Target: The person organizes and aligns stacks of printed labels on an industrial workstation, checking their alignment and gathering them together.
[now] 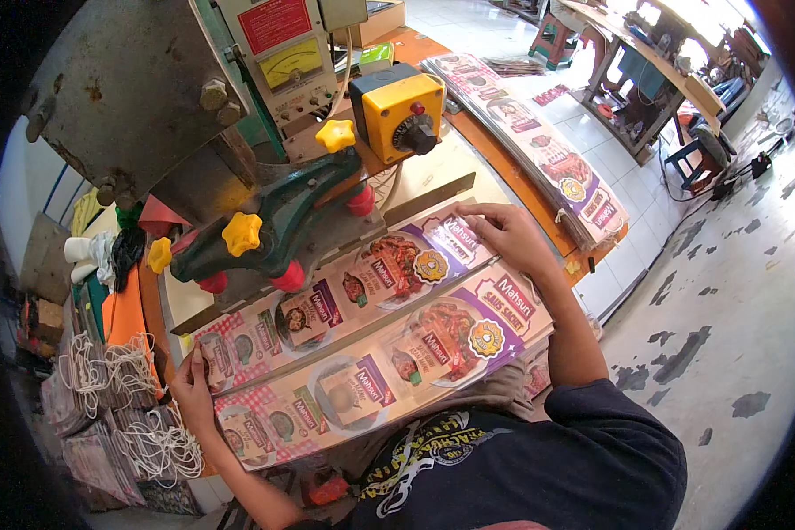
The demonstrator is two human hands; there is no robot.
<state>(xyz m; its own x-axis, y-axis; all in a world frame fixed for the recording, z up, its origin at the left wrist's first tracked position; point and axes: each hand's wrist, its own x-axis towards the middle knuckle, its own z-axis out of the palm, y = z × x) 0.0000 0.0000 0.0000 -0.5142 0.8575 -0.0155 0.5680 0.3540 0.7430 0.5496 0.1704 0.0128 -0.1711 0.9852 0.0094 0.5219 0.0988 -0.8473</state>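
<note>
Right hand (503, 233) on long, pink, food-printed strip (349, 296).

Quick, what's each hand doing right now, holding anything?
Left hand: at the left end of the upper sheet; grip unclear.
Right hand: partly curled at its right end; grip unclear.

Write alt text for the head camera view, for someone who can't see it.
A person's left hand and right hand are at opposite ends of a long, colourful printed sheet, beside a dark green machine bracket with yellow knobs. A similar sheet lies nearer the body, and a stack of printed sheets lies beyond the right hand.
</note>
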